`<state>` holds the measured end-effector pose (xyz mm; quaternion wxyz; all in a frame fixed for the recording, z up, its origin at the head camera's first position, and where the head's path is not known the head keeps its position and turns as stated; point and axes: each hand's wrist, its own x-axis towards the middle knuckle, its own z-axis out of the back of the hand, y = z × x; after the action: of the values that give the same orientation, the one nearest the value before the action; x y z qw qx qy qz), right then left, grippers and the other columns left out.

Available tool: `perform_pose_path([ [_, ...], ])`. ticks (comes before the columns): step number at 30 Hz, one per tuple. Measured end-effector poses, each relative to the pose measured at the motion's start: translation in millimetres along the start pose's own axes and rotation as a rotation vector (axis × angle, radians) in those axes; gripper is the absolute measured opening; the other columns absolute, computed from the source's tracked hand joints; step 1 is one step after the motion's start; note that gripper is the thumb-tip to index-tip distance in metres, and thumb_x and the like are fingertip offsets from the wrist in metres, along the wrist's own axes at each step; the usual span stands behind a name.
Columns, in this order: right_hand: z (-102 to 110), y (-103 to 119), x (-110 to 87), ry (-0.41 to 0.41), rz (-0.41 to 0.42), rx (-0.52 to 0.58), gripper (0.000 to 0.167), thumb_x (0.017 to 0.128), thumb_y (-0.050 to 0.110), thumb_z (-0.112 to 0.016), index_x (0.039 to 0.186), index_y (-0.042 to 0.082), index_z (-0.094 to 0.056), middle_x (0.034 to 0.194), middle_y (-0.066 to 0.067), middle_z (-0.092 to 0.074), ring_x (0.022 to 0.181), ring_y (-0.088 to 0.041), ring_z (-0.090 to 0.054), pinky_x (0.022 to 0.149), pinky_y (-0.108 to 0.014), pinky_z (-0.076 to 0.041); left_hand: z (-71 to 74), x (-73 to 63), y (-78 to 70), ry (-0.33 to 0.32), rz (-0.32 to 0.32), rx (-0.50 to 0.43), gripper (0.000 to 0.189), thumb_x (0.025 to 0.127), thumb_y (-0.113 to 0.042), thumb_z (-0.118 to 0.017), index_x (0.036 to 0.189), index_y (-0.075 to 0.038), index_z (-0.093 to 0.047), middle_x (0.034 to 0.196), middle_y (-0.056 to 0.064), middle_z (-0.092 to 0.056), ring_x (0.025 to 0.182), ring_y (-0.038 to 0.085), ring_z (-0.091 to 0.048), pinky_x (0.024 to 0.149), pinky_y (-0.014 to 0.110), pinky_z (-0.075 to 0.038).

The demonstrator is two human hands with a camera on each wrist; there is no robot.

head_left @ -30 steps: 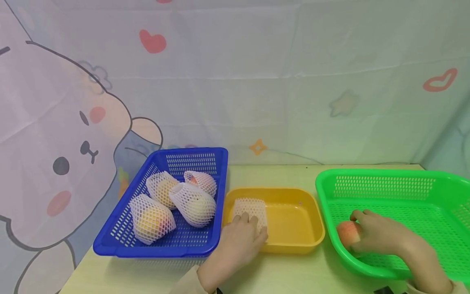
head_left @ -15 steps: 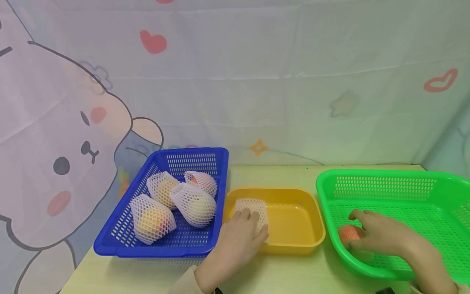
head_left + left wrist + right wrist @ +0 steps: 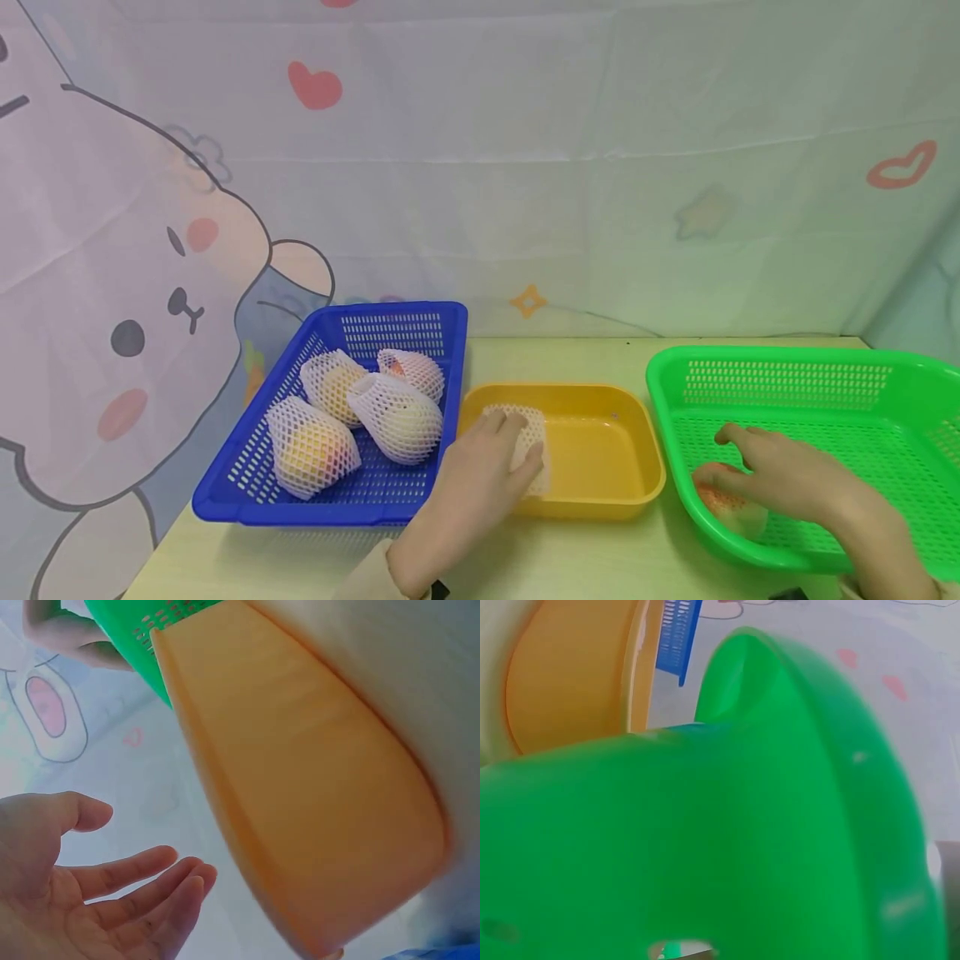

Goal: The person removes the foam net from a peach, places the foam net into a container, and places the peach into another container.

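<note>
My left hand (image 3: pixel 480 471) is over the left part of the yellow tray (image 3: pixel 600 454), fingers loosely bent. White foam net sleeves (image 3: pixel 536 437) lie flat beneath it in the tray. In the left wrist view the left hand (image 3: pixel 112 892) shows its palm beside the tray wall (image 3: pixel 300 780), holding nothing. Inside the green basket (image 3: pixel 780 350), near its left side, a peach (image 3: pixel 742 515) rests with a reddish top and a paler lower side. My right hand (image 3: pixel 795 479) is over the peach, thumb across its top, fingers spread loosely. In the right wrist view the basket wall (image 3: pixel 705 825) hides the right hand.
A blue basket (image 3: pixel 322 515) stands left of the tray with several fruits (image 3: pixel 311 450) in white foam nets. The tray sits between the two baskets on a light wooden table (image 3: pixel 570 558). A printed cloth (image 3: pixel 487 208) hangs behind.
The left hand has drawn up slightly from the foam net sleeves. The right hand has eased its fingers off the peach, which now sits lower and nearer in the green basket.
</note>
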<state>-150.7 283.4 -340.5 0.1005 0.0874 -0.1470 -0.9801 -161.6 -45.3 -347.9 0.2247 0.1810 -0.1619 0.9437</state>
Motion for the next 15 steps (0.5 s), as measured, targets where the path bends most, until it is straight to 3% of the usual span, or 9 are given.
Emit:
perform_pose_path([
  [7, 0.7, 2.1, -0.5, -0.029, -0.008, -0.010, 0.077, 0.085, 0.066, -0.054, 0.130, 0.002, -0.051, 0.124, -0.019, -0.062, 0.101, -0.032, -0.064, 0.072, -0.048, -0.051, 9.9, 1.4, 4.0, -0.081, -0.003, -0.026, 0.030, 0.092, -0.031, -0.059, 0.109, -0.007, -0.065, 0.099, 0.006, -0.066, 0.090, 0.021, -0.064, 0.075, 0.035, -0.056],
  [10, 0.7, 2.6, -0.7, -0.041, -0.006, -0.012, 0.076, 0.085, 0.065, -0.054, 0.130, 0.003, -0.051, 0.122, -0.017, -0.063, 0.098, -0.028, -0.064, 0.070, -0.046, -0.051, 15.3, 2.5, 7.5, -0.098, 0.004, -0.036, 0.031, 0.092, -0.031, -0.060, 0.109, -0.006, -0.064, 0.103, 0.007, -0.066, 0.095, 0.024, -0.064, 0.081, 0.038, -0.055],
  [15, 1.5, 5.6, -2.1, -0.053, -0.005, -0.023, 0.074, 0.086, 0.065, -0.053, 0.131, 0.006, -0.051, 0.120, -0.013, -0.064, 0.098, -0.026, -0.064, 0.068, -0.045, -0.050, 25.4, 3.7, 14.5, -0.109, 0.032, -0.022, 0.029, 0.091, -0.029, -0.061, 0.109, -0.006, -0.064, 0.102, 0.009, -0.066, 0.093, 0.026, -0.064, 0.078, 0.040, -0.055],
])
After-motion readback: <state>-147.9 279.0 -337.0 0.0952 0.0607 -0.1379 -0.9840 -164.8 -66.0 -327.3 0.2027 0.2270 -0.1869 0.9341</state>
